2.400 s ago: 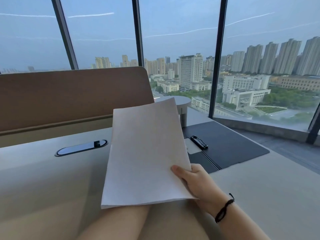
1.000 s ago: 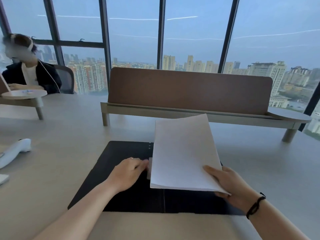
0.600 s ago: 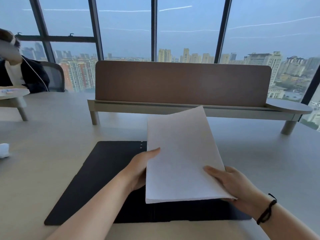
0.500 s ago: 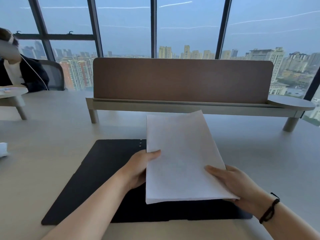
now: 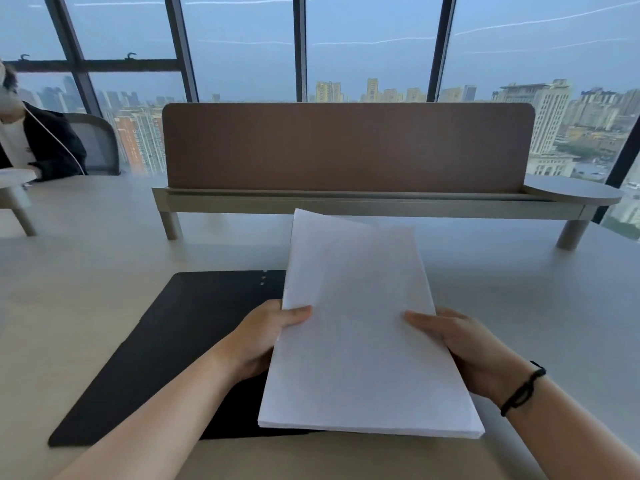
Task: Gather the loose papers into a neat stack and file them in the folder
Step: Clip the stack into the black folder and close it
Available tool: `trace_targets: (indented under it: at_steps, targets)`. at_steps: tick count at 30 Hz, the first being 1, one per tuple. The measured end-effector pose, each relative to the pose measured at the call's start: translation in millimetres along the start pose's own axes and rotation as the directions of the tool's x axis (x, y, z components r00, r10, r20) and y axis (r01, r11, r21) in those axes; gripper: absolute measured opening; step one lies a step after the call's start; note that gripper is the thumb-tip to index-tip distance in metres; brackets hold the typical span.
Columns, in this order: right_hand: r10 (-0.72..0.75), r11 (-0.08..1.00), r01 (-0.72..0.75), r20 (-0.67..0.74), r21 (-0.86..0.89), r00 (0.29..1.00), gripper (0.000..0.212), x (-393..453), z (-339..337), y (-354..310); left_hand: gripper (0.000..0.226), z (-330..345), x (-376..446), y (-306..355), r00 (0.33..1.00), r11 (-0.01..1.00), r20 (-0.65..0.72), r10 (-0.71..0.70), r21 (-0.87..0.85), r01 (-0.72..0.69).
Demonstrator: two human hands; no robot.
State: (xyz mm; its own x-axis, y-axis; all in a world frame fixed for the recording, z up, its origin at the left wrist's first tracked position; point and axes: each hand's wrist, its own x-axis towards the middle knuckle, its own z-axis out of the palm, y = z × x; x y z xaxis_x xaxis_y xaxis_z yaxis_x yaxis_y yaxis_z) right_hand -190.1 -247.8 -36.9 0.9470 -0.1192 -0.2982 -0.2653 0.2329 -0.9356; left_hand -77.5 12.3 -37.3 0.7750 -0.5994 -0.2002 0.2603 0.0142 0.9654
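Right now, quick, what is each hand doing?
Left hand: closed on the paper stack, gripping its left edge.
Right hand: closed on the same stack, gripping its right edge.

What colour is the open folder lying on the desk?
Black, matte; the folder shows best in the head view, partly under the papers.

Brown divider (image 5: pixel 346 147), windows (image 5: pixel 242 46), dusk skyline (image 5: pixel 398 91)

Dim bluish window light, edges warped
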Motion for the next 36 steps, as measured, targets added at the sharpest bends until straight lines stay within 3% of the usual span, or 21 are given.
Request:
trace_targets:
  at_steps: [3, 5, 8, 12, 14, 17, 20, 26, 28, 33, 36]
  targets:
    - [-0.028, 0.999, 0.027, -0.035, -0.03, 0.999, 0.031, -1, -7, 6, 0.027, -5, 7, -4, 0.999, 0.996, 0.013, 0.032, 0.079, -0.033]
    - [-0.045, 0.997, 0.04, -0.081, -0.063, 0.996, 0.03, -1, -13, 5, 0.029, -12, 15, -8, 0.992, 0.962, -0.066, 0.106, 0.26, -0.086]
    - [-0.031, 0.995, 0.016, -0.143, -0.099, 0.989, 0.028, -5, -25, 2, 0.025, -22, 29, -17, 0.923, 0.787, -0.24, 0.301, 0.609, -0.098]
    - [0.025, 0.991, -0.047, -0.175, -0.123, 0.984, 0.024, -9, -34, -4, 0.007, -14, 32, -26, 0.862, 0.543, -0.209, 0.463, 0.835, -0.089]
    - [0.036, 0.991, -0.058, -0.177, -0.119, 0.983, 0.022, -8, -34, -5, 0.029, -9, 34, -31, 0.842, 0.458, -0.211, 0.496, 0.888, -0.047]
    - [0.048, 0.988, -0.073, -0.179, -0.133, 0.983, 0.021, -6, -33, -4, 0.06, -6, 37, -28, 0.852, 0.452, -0.295, 0.432, 0.888, 0.078]
    - [0.051, 0.987, -0.075, -0.165, -0.139, 0.985, 0.021, -5, -33, -3, 0.053, -7, 35, -24, 0.858, 0.355, -0.293, 0.423, 0.924, 0.14]
    - [0.022, 0.995, -0.033, -0.121, -0.092, 0.992, 0.022, -4, -30, 2, 0.044, -9, 30, -13, 0.911, 0.266, -0.157, 0.38, 0.962, 0.055]
    - [0.022, 0.998, -0.026, -0.095, -0.05, 0.995, 0.022, -4, -25, 3, 0.045, -12, 31, -10, 0.929, 0.267, -0.139, 0.343, 0.963, 0.045]
    - [0.02, 0.998, -0.025, -0.082, -0.056, 0.996, 0.023, 0, -16, 3, 0.033, -23, 27, -4, 0.964, 0.529, -0.171, 0.206, 0.848, 0.037]
    - [0.019, 0.999, -0.024, -0.104, -0.048, 0.994, 0.023, 6, -15, 2, 0.031, -27, 26, -4, 0.964, 0.534, -0.156, 0.215, 0.845, 0.017]
